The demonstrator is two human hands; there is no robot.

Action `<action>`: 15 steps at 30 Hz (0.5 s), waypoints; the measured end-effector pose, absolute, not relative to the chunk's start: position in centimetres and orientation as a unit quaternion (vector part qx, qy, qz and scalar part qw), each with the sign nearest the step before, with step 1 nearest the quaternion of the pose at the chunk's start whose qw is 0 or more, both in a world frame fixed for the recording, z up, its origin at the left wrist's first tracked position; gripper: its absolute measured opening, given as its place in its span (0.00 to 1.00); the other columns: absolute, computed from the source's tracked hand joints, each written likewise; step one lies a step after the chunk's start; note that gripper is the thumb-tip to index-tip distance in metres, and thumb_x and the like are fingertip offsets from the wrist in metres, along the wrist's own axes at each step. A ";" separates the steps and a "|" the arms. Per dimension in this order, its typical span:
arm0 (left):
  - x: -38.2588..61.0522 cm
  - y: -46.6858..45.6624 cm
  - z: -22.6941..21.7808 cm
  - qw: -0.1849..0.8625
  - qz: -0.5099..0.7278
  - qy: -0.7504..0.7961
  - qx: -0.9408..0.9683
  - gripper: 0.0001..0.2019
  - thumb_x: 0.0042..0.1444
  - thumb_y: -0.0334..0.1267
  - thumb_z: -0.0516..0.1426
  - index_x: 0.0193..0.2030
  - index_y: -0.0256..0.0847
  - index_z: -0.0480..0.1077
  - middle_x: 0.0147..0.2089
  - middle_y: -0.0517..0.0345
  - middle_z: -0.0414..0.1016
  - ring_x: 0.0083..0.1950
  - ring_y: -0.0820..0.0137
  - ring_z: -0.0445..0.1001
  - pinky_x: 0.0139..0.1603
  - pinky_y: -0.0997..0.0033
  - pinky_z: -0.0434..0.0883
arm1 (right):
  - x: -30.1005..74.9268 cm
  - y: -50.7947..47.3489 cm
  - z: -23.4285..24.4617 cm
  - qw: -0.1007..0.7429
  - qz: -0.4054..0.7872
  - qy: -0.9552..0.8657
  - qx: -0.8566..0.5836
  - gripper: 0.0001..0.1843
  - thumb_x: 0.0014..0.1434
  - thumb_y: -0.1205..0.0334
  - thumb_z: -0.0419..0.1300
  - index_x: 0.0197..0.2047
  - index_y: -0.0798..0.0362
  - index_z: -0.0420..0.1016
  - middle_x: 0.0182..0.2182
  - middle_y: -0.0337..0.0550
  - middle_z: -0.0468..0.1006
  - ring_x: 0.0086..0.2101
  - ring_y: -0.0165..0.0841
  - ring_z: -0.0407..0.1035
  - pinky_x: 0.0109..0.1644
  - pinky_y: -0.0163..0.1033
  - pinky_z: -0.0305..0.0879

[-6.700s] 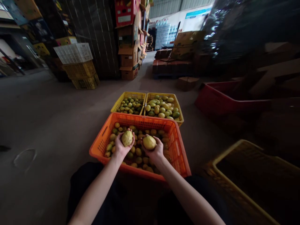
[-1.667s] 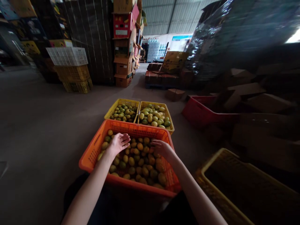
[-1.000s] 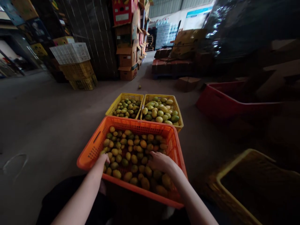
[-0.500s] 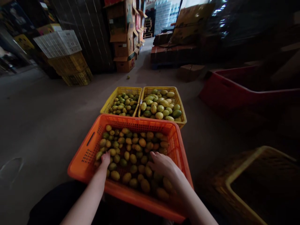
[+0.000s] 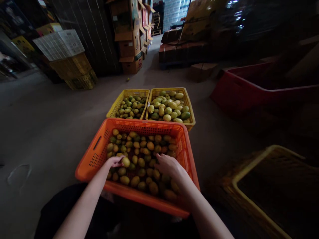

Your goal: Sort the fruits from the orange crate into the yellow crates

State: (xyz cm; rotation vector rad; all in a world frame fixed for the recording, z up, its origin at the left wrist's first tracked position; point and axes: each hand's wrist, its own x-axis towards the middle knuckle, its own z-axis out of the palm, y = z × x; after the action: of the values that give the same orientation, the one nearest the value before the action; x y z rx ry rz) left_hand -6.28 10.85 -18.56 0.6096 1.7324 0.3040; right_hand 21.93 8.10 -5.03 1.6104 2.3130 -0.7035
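A large orange crate (image 5: pixel 144 196) stands in front of me, its bottom covered with small yellow and green lemons (image 5: pixel 150 146). Inside its left half, my left hand (image 5: pixel 115 161) is closed, with its fingertips on a yellow-green lemon (image 5: pixel 125 162). My right hand (image 5: pixel 167 164) hovers low over the fruit on the right side, palm down and fingers apart. Its fingertips are close to several lemons; the underside of that hand is hidden.
Beyond the orange crate, two yellow crates hold fruit: smaller pieces in the left crate (image 5: pixel 112 107), larger ones in the right crate (image 5: pixel 192 116). A red bin (image 5: pixel 231 89) and a yellow crate (image 5: pixel 235 181) stand at right. Stacked crates (image 5: pixel 74 66) and cardboard boxes (image 5: pixel 129 49) are behind.
My left hand has moved slightly right and up, and a lemon is now at its fingertips. My right hand has shifted slightly up and left. The view has shifted a little.
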 end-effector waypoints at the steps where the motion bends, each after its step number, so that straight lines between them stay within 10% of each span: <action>1: -5.6 11.3 -17.9 0.616 0.131 0.729 0.268 0.15 0.62 0.42 0.51 0.49 0.35 0.67 0.43 0.52 0.73 0.37 0.72 0.73 0.38 0.68 0.73 | 21.8 8.0 -5.0 0.115 -0.241 0.793 0.547 0.22 0.58 0.59 0.54 0.54 0.60 0.68 0.46 0.57 0.76 0.46 0.45 0.72 0.45 0.43 0.67; 9: 2.2 13.5 -11.4 0.734 0.088 0.535 0.409 0.23 0.62 0.53 0.46 0.47 0.37 0.72 0.45 0.52 0.77 0.41 0.71 0.75 0.45 0.72 0.71 | 20.9 7.5 -3.5 -0.009 -0.214 0.802 0.558 0.34 0.49 0.53 0.63 0.56 0.59 0.62 0.45 0.56 0.76 0.43 0.44 0.74 0.41 0.40 0.68; 15: 3.3 12.7 -14.2 0.486 -0.097 0.584 0.642 0.23 0.65 0.47 0.40 0.51 0.39 0.70 0.48 0.54 0.76 0.46 0.68 0.75 0.46 0.70 0.70 | 21.6 7.4 -3.9 0.073 -0.203 0.798 0.563 0.26 0.51 0.67 0.58 0.55 0.62 0.64 0.40 0.58 0.78 0.43 0.45 0.75 0.40 0.40 0.70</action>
State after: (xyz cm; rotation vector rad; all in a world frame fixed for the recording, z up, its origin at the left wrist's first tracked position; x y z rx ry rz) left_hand 3.34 12.73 -14.20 1.5630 1.4218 -0.2358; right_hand 21.57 7.43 -3.90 1.6926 2.3957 -0.6098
